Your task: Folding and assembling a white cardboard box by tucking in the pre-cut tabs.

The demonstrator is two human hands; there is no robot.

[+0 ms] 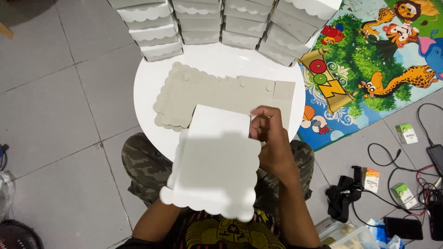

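I hold a white scalloped-edge cardboard box piece (217, 166) over my lap, partly folded. My right hand (272, 138) grips its right side, fingers pinched at a flap near the top corner. My left hand is hidden behind the card; only the forearm shows below it. Beneath and beyond lies a stack of flat grey die-cut box blanks (203, 94) with scalloped edges, resting on the round white table (147, 92).
Stacks of finished white scalloped boxes (152, 32) line the far side of the table. A colourful animal play mat (383, 60) lies at right. Cables, a black device (344, 193), small cartons and phones lie on the grey tile floor at lower right.
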